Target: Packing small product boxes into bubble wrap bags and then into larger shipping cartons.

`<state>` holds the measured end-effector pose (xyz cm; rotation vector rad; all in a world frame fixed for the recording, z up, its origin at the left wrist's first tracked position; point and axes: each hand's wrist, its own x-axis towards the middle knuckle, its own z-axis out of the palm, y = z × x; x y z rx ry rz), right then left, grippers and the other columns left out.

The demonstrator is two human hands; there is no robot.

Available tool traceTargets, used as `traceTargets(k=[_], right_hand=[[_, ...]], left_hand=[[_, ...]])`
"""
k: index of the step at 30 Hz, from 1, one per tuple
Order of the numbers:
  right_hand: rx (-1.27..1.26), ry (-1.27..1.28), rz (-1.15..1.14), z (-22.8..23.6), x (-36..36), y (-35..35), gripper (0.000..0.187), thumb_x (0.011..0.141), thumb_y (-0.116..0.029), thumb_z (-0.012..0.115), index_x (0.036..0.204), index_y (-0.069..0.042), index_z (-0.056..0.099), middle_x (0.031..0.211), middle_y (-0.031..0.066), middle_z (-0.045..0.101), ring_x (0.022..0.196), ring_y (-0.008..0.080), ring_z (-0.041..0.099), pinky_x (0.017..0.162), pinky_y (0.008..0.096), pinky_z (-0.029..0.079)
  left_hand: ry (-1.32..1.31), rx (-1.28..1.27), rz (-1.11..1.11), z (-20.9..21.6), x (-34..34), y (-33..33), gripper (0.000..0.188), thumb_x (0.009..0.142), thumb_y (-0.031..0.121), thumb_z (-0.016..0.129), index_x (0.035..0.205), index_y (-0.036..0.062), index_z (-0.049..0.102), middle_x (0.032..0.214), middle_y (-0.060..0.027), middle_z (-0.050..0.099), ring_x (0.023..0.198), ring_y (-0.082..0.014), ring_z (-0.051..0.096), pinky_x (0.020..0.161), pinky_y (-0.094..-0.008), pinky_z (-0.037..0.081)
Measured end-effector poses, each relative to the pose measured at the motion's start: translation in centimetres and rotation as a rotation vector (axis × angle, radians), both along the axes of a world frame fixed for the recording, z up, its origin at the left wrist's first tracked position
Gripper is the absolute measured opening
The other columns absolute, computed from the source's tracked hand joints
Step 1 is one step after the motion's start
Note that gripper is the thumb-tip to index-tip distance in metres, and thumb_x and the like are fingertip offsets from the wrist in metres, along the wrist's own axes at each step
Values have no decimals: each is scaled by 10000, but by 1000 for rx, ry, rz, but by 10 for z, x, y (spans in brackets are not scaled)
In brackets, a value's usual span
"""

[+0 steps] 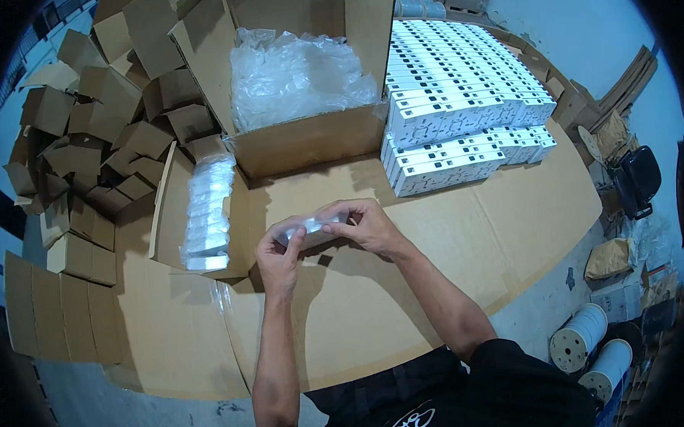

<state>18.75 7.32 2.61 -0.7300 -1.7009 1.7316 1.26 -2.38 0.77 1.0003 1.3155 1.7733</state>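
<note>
Between my two hands, above the cardboard-covered table, is a small item in a clear plastic bag (312, 231). My left hand (279, 250) pinches its left end, thumb on top. My right hand (364, 226) grips the other end with thumb and curled fingers. What lies inside the bag is hard to make out. Just left of my left hand stands an open cardboard box (239, 225) holding a row of similar plastic-wrapped items (207, 215). Beyond my hands, a large open carton (308, 145) holds a heap of clear plastic bags (298, 74).
Stacks of white boxes (445, 125) stand at the back right of the table (436, 263). Many open brown cartons (93, 110) pile up at the left, with several more (64, 317) along the table's left edge. Cable spools (580, 337) sit on the floor at right.
</note>
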Motion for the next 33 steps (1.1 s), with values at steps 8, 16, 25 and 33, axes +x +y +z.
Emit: traceTargets(k=[8, 16, 25, 33], right_hand=[[66, 131, -75, -10, -7, 2, 102, 941, -44, 715, 1008, 9, 659, 1053, 96, 719, 973, 130, 639, 889, 305, 521], [2, 248, -242, -6, -21, -9, 277, 936, -21, 693, 1178, -2, 560, 1094, 115, 693, 1001, 169, 636, 932, 332, 506], [354, 139, -6, 4, 5, 0, 183, 897, -72, 712, 1065, -47, 780, 1212, 105, 694, 1063, 168, 632, 917, 317, 518], [166, -16, -35, 9, 1, -4, 252, 919, -60, 688, 1164, -40, 747, 1047, 59, 741, 914, 104, 635, 811, 277, 511]], left_hand=[[-35, -50, 57, -8, -7, -1, 125, 919, 91, 776, 973, 13, 694, 994, -57, 707, 927, -92, 627, 808, -246, 501], [-183, -4, 109, -23, -9, 6, 217, 918, 105, 782, 986, 52, 583, 973, -30, 643, 867, -76, 581, 772, -227, 475], [-178, 26, 95, -9, -3, 6, 262, 936, 27, 728, 1117, 51, 540, 1060, -54, 613, 983, -117, 596, 888, -278, 499], [292, 170, 384, 11, 12, 4, 376, 858, -34, 756, 1168, 24, 551, 1098, -80, 621, 1026, -186, 606, 931, -310, 467]])
